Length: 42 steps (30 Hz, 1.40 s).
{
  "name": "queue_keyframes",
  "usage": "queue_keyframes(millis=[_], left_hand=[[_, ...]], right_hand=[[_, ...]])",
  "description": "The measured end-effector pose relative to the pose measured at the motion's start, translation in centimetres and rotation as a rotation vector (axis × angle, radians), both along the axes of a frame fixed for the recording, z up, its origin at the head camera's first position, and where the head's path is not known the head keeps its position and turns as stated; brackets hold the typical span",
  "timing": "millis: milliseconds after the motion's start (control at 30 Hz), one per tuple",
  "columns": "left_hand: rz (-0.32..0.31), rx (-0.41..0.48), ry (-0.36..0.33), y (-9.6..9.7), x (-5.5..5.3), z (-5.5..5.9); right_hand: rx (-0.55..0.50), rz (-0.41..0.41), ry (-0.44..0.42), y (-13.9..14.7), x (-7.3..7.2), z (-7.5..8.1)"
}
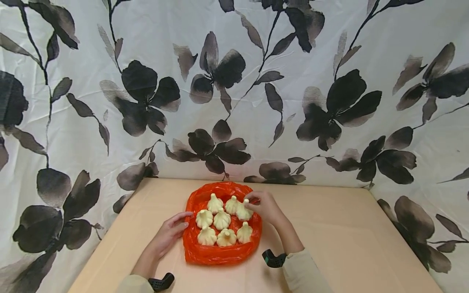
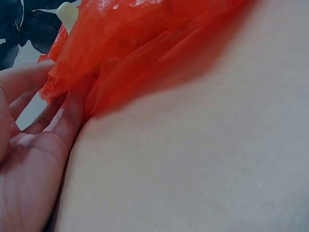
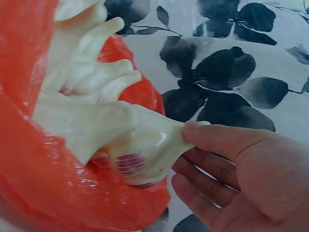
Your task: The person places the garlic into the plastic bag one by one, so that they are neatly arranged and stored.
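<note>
A red plastic bag [image 1: 221,258], its rim rolled open, lies on the table with several pale garlic bulbs [image 1: 222,220] inside, stems mostly up. Between thumb and fingers, my right hand [image 1: 266,207] pinches the stem of a garlic bulb [image 3: 145,147] at the bag's upper right. Purple streaks mark the side of that bulb, which overlaps other bulbs in the right wrist view. My left hand [image 1: 171,232] holds the bag's left edge, with red plastic [image 2: 116,53] between its fingers. Part of one left finger is hidden by the plastic.
The bag stands toward the back of a tan table [image 1: 329,236]. Behind it hangs a white cloth [image 1: 278,134] with dark flowers, which also runs along both sides. Black wrist devices sit at the left cuff [image 1: 161,282] and the right cuff [image 1: 274,259].
</note>
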<state>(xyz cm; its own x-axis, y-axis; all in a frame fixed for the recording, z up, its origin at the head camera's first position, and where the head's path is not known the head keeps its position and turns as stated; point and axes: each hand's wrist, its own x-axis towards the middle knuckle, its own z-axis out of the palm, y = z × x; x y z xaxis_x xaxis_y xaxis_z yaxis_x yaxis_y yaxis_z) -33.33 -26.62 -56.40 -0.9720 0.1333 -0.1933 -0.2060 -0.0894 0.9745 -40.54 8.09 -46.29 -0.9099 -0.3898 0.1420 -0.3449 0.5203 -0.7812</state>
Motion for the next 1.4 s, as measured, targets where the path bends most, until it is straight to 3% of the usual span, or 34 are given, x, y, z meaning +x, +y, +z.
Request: queue_keyframes(millis=[433, 733, 967, 1233, 1400], left_hand=[[0.003, 0.017, 0.004, 0.2, 0.0, 0.1], [-0.021, -0.003, 0.014, 0.1, -0.1, -0.5], [-0.013, -0.002, 0.026, 0.2, 0.0, -0.3], [0.003, -0.011, 0.043, 0.5, 0.0, 0.1], [0.060, -0.087, 0.085, 0.8, 0.0, 1.5]], right_hand=[[0.114, 0.003, -0.063, -0.7, 0.0, -1.7], [0.132, 0.014, -0.039, -0.7, 0.0, -2.6], [0.104, -0.004, -0.039, -0.9, 0.2, -2.7], [0.042, -0.100, 0.002, 0.0, 1.0, -2.0], [-0.027, -0.140, 0.026, 1.5, 1.4, -1.5]])
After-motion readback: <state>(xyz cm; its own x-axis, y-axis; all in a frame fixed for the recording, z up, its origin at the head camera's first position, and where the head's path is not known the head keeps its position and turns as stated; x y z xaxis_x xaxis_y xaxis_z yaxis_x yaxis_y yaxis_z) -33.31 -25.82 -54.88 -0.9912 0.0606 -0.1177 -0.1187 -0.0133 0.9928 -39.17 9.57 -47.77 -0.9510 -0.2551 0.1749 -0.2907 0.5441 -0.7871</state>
